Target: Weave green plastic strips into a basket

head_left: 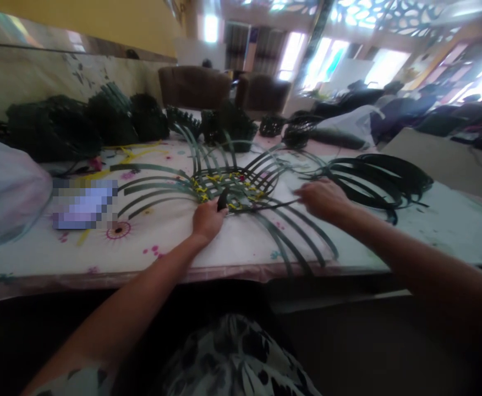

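A flat woven base of dark green strips, laced with yellow cord, lies on the table with loose strip ends fanning out all round. My left hand rests at its near edge, fingers closed on the end of one dark strip. My right hand is to the right of the weave, fingers curled on a thin strip that runs back toward the middle; the hand is blurred.
A coil of dark strips lies right of my right hand. Finished dark woven pieces line the table's far side. A clear plastic bag sits at the left, a flowered cloth covers the table, and armchairs stand behind.
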A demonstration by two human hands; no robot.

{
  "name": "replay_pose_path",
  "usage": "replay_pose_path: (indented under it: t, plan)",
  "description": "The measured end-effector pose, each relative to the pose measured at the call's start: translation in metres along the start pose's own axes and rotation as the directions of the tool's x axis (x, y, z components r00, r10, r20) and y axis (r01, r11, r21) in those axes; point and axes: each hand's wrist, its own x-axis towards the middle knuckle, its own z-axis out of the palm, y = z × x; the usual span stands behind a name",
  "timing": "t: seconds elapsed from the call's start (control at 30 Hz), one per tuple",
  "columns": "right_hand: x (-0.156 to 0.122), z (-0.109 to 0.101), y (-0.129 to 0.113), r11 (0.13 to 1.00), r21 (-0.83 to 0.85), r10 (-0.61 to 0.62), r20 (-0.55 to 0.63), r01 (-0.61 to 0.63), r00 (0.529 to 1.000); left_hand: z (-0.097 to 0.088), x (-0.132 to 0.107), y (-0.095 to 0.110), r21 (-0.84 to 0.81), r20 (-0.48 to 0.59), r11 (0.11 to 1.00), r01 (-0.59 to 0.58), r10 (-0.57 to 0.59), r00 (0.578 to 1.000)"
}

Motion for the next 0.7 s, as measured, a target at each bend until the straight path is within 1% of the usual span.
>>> replay_pose_path:
  t: [0.03, 0.1, 0.17, 0.23, 0.33, 0.47, 0.53, 0.6, 0.63, 0.7]
  plan:
    - [-0.006, 0.006, -0.007, 0.994, -0.072, -0.075, 0.048, 0.078, 0.996, 0.000, 0.000, 0.000, 0.008, -0.001, 1.000, 0.002, -0.002, 1.000]
    - [-0.013, 0.017, -0.026, 0.962, -0.163, -0.208, 0.076, 0.218, 0.975, 0.000, -0.001, 0.001, 0.009, -0.008, 1.000, -0.002, 0.002, 1.000]
    - [-0.014, 0.025, -0.045, 0.918, -0.178, -0.346, 0.082, 0.355, 0.935, 0.001, -0.001, 0.000, -0.001, -0.017, 1.000, -0.002, 0.002, 1.000]
    - [-0.009, 0.034, -0.058, 0.872, -0.165, -0.450, 0.103, 0.462, 0.887, 0.002, -0.001, 0.000, -0.008, -0.019, 1.000, 0.015, -0.016, 1.000]
    - [0.005, 0.048, -0.063, 0.816, -0.138, -0.544, 0.144, 0.561, 0.827, 0.002, -0.001, 0.000, 0.011, -0.012, 0.999, 0.034, -0.034, 0.999]
    - [0.020, 0.059, -0.061, 0.769, -0.025, -0.632, 0.125, 0.639, 0.765, -0.001, -0.002, 0.003, 0.018, -0.012, 1.000, 0.007, -0.007, 1.000]
    - [0.025, 0.062, -0.064, 0.763, 0.060, -0.645, 0.116, 0.643, 0.755, -0.003, -0.003, 0.004, -0.006, -0.008, 1.000, -0.007, 0.007, 1.000]
    - [0.031, 0.066, -0.069, 0.773, 0.145, -0.633, 0.118, 0.617, 0.765, -0.005, -0.004, 0.006, -0.038, 0.009, 0.999, -0.001, 0.001, 1.000]
    - [0.035, 0.068, -0.072, 0.790, 0.179, -0.610, 0.120, 0.587, 0.783, -0.005, -0.004, 0.006, -0.052, 0.019, 0.999, 0.004, -0.003, 1.000]
    - [0.044, 0.075, -0.077, 0.837, 0.232, -0.530, 0.116, 0.497, 0.840, -0.006, -0.003, 0.006, -0.050, 0.036, 0.999, -0.005, 0.007, 0.999]
